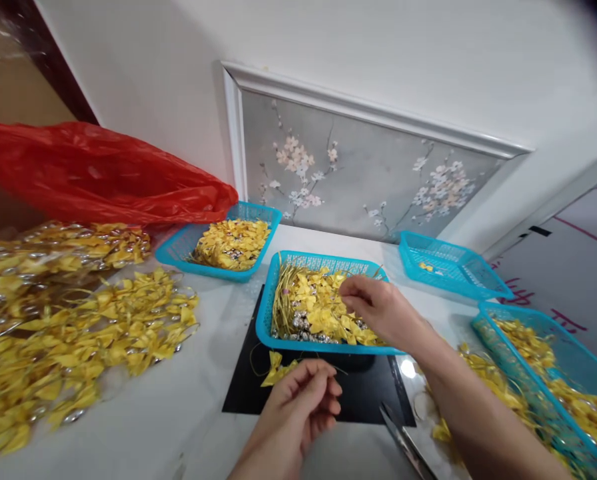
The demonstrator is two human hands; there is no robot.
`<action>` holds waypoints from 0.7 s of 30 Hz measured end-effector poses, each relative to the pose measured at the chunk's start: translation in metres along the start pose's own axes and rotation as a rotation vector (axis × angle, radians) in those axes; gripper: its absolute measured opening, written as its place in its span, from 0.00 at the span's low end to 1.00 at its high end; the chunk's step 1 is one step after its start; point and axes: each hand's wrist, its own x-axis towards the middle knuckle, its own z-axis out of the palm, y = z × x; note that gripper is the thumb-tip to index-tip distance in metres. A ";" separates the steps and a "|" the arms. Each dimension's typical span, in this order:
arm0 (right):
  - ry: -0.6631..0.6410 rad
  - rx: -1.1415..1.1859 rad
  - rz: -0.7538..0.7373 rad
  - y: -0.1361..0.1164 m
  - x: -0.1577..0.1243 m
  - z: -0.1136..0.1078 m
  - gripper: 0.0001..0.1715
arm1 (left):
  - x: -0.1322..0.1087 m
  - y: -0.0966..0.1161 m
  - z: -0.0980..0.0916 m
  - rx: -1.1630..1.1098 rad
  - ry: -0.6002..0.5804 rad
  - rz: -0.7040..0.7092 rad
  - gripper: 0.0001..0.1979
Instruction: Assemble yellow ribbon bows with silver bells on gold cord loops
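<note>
My left hand [306, 400] is closed in a pinch over the black mat, with a thin cord end sticking out past its fingertips. Beside those fingers shows a yellow ribbon bow [275, 369], which seems to be on the same cord. My right hand [376, 307] is raised over the middle blue basket [264, 320], thumb and forefinger pressed together; whatever they hold is too small to make out. Inside that basket lie yellow bows [323, 313] with silver beads, and a bundle of gold cords [285, 300] along its left side. Scissors [403, 440] rest near my right forearm.
Loose beaded bows [113, 347] heap up on the left, below a red plastic bag [103, 173]. Other blue baskets stand at the back left [178, 247], back right [453, 283] and far right [593, 360]. A wall with a framed floral panel [348, 173] closes off the back.
</note>
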 end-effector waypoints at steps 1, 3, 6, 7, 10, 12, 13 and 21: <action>0.005 0.036 -0.005 -0.005 -0.010 -0.002 0.08 | -0.002 0.001 0.001 0.024 0.019 0.058 0.14; 0.031 0.127 -0.017 -0.014 -0.029 -0.004 0.06 | -0.006 0.004 0.003 0.083 0.047 0.173 0.11; 0.134 0.232 -0.036 -0.026 -0.055 -0.001 0.04 | -0.010 0.008 0.005 0.155 0.053 0.317 0.11; 0.187 0.232 -0.052 -0.029 -0.062 0.001 0.04 | -0.011 0.008 0.005 0.168 0.051 0.355 0.12; 0.331 0.157 -0.138 -0.034 -0.077 0.011 0.05 | -0.011 0.007 0.005 0.173 0.060 0.456 0.12; 0.406 0.110 -0.227 -0.034 -0.082 0.017 0.07 | -0.010 0.007 0.004 0.156 0.038 0.493 0.10; 0.438 0.087 -0.282 -0.034 -0.083 0.020 0.09 | -0.010 0.007 0.003 0.133 0.014 0.488 0.08; 0.531 -0.073 -0.702 -0.014 -0.092 0.033 0.19 | -0.009 0.010 0.000 0.125 -0.107 0.424 0.12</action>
